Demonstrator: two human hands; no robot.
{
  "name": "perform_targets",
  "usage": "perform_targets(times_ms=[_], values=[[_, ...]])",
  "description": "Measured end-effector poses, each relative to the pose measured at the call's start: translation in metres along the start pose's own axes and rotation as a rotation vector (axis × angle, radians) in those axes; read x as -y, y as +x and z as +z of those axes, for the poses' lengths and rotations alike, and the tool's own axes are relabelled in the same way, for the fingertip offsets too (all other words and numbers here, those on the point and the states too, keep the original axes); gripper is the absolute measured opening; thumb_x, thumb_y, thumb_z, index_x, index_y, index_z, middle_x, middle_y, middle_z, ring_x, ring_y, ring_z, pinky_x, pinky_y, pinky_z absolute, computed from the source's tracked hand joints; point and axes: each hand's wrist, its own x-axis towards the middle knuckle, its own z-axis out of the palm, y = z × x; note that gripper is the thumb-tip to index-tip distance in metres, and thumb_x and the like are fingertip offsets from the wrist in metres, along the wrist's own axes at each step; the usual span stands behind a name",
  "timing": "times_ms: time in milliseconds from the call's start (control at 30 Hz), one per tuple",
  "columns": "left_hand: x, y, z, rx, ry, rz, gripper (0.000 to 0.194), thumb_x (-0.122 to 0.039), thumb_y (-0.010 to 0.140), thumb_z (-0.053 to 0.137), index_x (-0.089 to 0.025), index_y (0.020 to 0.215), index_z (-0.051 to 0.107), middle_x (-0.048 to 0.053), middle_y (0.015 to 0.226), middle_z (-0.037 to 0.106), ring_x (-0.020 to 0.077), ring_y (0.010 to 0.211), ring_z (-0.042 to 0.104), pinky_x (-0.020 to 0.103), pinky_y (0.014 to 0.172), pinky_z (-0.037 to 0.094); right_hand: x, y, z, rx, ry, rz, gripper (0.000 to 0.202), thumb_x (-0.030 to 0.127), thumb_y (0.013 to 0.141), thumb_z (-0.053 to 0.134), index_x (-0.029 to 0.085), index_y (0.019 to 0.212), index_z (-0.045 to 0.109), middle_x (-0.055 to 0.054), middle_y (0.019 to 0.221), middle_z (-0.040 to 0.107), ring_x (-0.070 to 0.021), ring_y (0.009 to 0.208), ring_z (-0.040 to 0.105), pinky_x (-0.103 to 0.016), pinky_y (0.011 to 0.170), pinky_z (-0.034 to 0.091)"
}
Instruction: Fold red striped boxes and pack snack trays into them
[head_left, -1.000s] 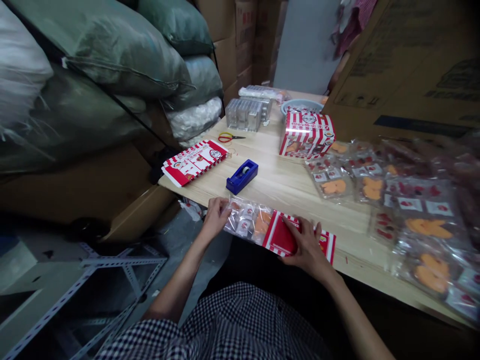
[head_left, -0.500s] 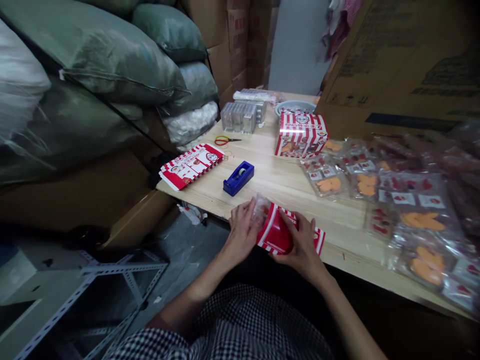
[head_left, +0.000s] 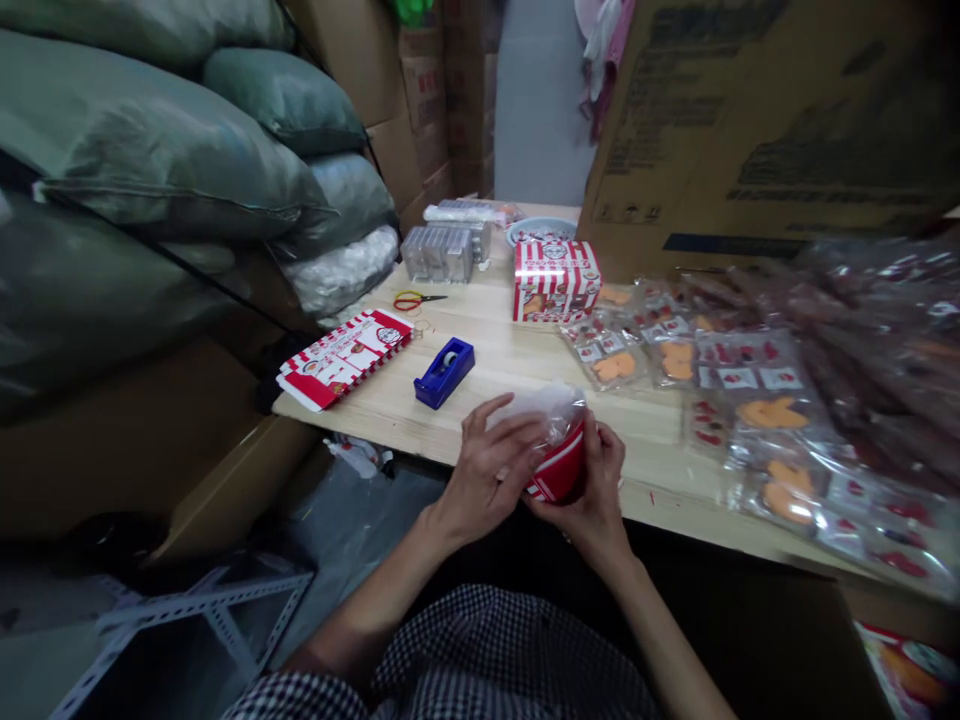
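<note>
A red and white striped box is held at the table's front edge. My right hand grips its right side, thumb underneath and fingers along the edge. Clear plastic packaging sticks out of the box's upper end. On its left side my left hand has its fingers bent over the plastic, pressing against it. What lies inside the plastic is too blurred to make out. A blue tape dispenser stands on the table just beyond my left hand.
A flat striped carton and scissors lie left on the table. An assembled striped box, clear cases and a bowl stand behind. Bagged toy pieces cover the right. A large carton rises behind them.
The held box has turned more upright, with the plastic now at its top. My left hand has shifted over the plastic with its fingers raised. The camera view has swung right.
</note>
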Motion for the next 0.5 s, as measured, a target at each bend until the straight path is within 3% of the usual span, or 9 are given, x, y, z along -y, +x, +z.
perform_targets(times_ms=[67,133,233,300,367,433,500], values=[[0.000,0.002,0.006,-0.136,-0.126,-0.054,0.067,-0.031,0.086,0.072,-0.030,0.147,0.044,0.008,0.153,0.045,0.0300,0.145,0.032,0.052,0.119,0.028,0.007,-0.001,-0.001,-0.136,0.043,0.069,0.130,0.043,0.060,0.088,0.032,0.160,0.005,-0.014,0.143,0.026,-0.0385,0.136,0.032,-0.061,0.110,0.035],[0.002,0.004,0.017,-0.159,-0.360,-0.173,0.083,-0.035,0.081,0.078,-0.028,0.151,0.035,0.012,0.156,0.039,0.0307,0.140,0.041,0.048,0.114,0.037,0.012,-0.001,-0.003,-0.250,0.073,0.114,0.133,0.045,0.061,0.089,0.032,0.160,0.001,-0.015,0.146,0.023,-0.0392,0.139,0.028,-0.061,0.110,0.034],[0.008,0.009,0.034,0.002,-0.700,-0.324,0.049,-0.037,0.092,0.065,-0.021,0.136,0.053,0.012,0.135,0.061,0.0268,0.119,0.061,0.040,0.101,0.049,0.013,0.001,-0.014,-0.302,0.218,0.161,0.135,0.046,0.060,0.090,0.035,0.160,0.000,-0.014,0.151,0.025,-0.0378,0.141,0.029,-0.059,0.112,0.033],[0.014,0.016,0.040,0.080,-0.768,-0.340,0.034,-0.037,0.094,0.061,-0.017,0.122,0.063,0.011,0.120,0.069,0.0251,0.110,0.064,0.037,0.098,0.049,0.009,0.007,-0.027,-0.297,0.423,0.232,0.113,0.050,0.072,0.082,0.034,0.160,0.012,-0.011,0.152,0.034,-0.0335,0.140,0.036,-0.052,0.113,0.034],[0.018,0.025,0.041,0.121,-0.785,-0.307,0.032,-0.036,0.091,0.066,-0.016,0.117,0.066,0.009,0.116,0.071,0.0249,0.111,0.063,0.036,0.101,0.047,0.003,0.016,-0.040,-0.292,0.619,0.326,0.073,0.052,0.088,0.065,0.031,0.152,0.037,-0.009,0.146,0.048,-0.0287,0.135,0.045,-0.046,0.112,0.035],[0.018,0.033,0.040,0.168,-0.872,-0.290,0.041,-0.037,0.088,0.070,-0.018,0.125,0.064,0.009,0.123,0.068,0.0263,0.117,0.061,0.037,0.105,0.044,-0.003,0.025,-0.049,-0.291,0.748,0.402,0.047,0.049,0.096,0.055,0.027,0.137,0.057,-0.007,0.135,0.060,-0.0250,0.126,0.052,-0.040,0.109,0.038],[0.014,0.038,0.039,0.187,-1.035,-0.322,0.053,-0.045,0.091,0.064,-0.019,0.137,0.056,0.011,0.134,0.063,0.0286,0.126,0.056,0.039,0.110,0.040,-0.005,0.030,-0.052,-0.320,0.856,0.459,0.037,0.045,0.094,0.059,0.026,0.126,0.064,-0.005,0.123,0.066,-0.0219,0.115,0.058,-0.035,0.103,0.041]])
